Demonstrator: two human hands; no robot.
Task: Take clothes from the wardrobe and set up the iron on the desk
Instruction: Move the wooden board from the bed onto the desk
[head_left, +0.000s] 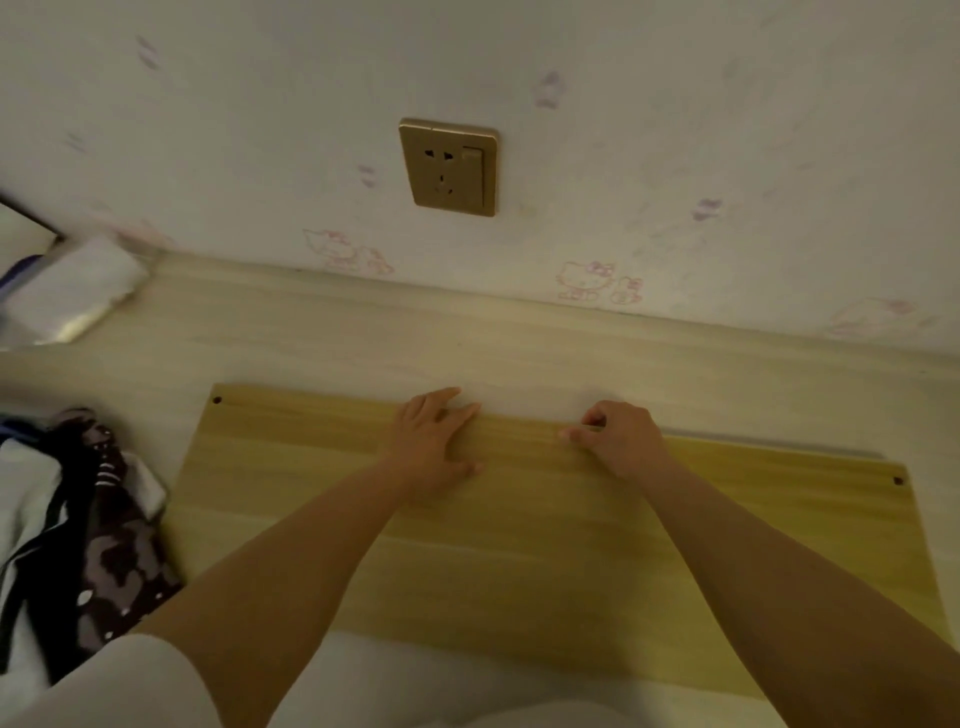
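A yellowish wooden board (545, 545) lies flat on the pale desk (311, 338), with a small dark hole near each far corner. My left hand (434, 441) rests flat on the board's far edge, fingers straight and spread. My right hand (618, 434) has its fingers curled round the same far edge, a little to the right. A heap of clothes (78, 535), white, black and dark patterned, sits on the desk at the left of the board. No iron is in view.
A gold wall socket with a switch (449, 166) is set in the cartoon-patterned wallpaper straight ahead above the desk. A white packet (72, 291) lies at the desk's back left, beside a dark-framed object at the frame's edge.
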